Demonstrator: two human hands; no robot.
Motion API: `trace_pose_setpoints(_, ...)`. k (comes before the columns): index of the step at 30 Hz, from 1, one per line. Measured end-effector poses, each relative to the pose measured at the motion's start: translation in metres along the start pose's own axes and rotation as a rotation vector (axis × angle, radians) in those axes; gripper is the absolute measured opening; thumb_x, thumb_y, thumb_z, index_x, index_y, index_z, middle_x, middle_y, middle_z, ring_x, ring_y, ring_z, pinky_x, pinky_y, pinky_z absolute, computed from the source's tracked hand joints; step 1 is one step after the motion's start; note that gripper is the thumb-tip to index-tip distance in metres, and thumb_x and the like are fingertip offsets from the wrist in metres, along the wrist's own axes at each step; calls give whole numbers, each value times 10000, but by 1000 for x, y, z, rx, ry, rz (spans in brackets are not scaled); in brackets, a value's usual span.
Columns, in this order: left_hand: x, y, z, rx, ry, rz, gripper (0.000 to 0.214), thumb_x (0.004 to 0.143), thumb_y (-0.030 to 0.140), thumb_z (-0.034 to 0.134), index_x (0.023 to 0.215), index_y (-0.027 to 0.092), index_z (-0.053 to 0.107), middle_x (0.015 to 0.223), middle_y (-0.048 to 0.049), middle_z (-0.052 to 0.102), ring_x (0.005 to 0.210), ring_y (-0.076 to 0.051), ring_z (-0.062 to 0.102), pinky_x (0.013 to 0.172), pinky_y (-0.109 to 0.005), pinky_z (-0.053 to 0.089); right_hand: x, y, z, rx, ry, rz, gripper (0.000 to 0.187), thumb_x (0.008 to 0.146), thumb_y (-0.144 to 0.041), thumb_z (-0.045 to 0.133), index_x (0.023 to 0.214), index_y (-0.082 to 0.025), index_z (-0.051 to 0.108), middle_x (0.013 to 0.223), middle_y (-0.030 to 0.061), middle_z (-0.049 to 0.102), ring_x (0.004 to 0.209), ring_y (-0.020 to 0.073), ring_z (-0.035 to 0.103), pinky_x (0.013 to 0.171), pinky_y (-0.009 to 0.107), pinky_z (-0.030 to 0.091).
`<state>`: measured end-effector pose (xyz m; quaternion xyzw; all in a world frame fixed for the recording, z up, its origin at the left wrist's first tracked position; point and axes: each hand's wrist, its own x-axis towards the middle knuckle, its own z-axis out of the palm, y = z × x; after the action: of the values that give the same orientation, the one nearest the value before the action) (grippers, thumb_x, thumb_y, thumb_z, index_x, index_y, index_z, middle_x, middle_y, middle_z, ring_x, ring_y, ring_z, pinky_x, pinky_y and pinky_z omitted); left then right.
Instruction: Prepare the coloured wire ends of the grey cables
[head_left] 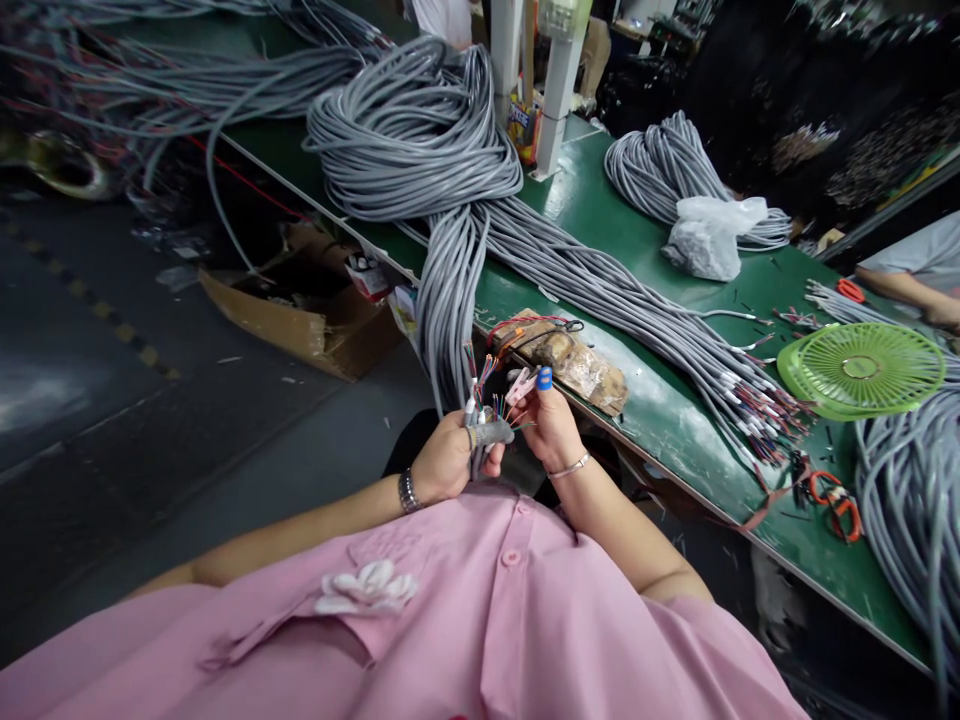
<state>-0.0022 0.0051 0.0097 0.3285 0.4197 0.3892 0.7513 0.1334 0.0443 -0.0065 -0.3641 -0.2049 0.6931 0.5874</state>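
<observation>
My left hand (pixel 442 458) is closed around the ends of several grey cables (pixel 452 300), close to my body. A grey covering wraps its thumb. Thin coloured wires (pixel 487 372) fan out of the stripped cable ends above the fingers. Just right of it, my right hand (pixel 553 430) pinches a small pink tool that looks like a clip (pixel 520 386); its exact kind is unclear. Blue tape (pixel 544 379) is wound on that thumb. Both hands are nearly touching at the wires. The cables run up from my left hand toward a large coil (pixel 412 130) on the table.
On the green table (pixel 577 190) lie a taped wooden block (pixel 574 362), a long cable bundle (pixel 615 290), orange-handled scissors (pixel 836 505), a green fan (pixel 862 368) and a plastic bag (pixel 712 237). A cardboard box (pixel 300 310) stands below left. Another person's arm (pixel 907 290) shows at right.
</observation>
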Motion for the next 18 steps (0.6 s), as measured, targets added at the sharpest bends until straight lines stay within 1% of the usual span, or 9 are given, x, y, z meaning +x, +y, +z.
trace_pose_setpoints(2,1,-1,0,2,4,2,181,701,278,690,639,113,647,468,-12,588,366,-110,513,378,-219,396,1,-1,3,39,22,-28,402,722,-557,714,693,-172,603,575,-36,505,520,88,410,513,218,403)
trace_pose_setpoints(5,2,-3,-1,15,4,-8,182,710,278,689,646,113,648,469,-12,590,365,-108,512,379,-217,396,0,-1,6,48,44,-46,403,716,-546,726,657,-172,588,546,-45,481,513,87,400,525,222,416)
trace_pose_setpoints(9,3,-4,-2,13,-3,-22,184,715,286,687,664,112,653,478,-17,597,374,-113,523,383,-219,405,-2,-1,6,62,33,-30,388,740,-534,712,683,-168,598,577,-33,520,521,85,424,512,213,407)
trace_pose_setpoints(12,2,-4,-2,4,16,-20,199,712,294,696,645,113,648,481,-15,595,376,-110,512,385,-227,425,-2,1,5,57,25,6,413,770,-580,655,726,-172,608,609,-20,559,511,87,442,489,211,402)
trace_pose_setpoints(15,-1,-4,-2,9,23,-2,215,705,299,709,618,116,640,472,-13,589,372,-110,505,389,-236,440,-3,0,1,42,25,59,474,775,-645,599,764,-172,623,644,-1,597,531,100,495,485,216,425)
trace_pose_setpoints(18,-6,-3,-3,12,14,19,230,691,315,719,602,120,634,461,-14,587,367,-120,515,380,-237,434,-6,-3,-3,47,-41,132,510,771,-670,579,823,-168,647,714,19,635,572,106,535,503,216,459)
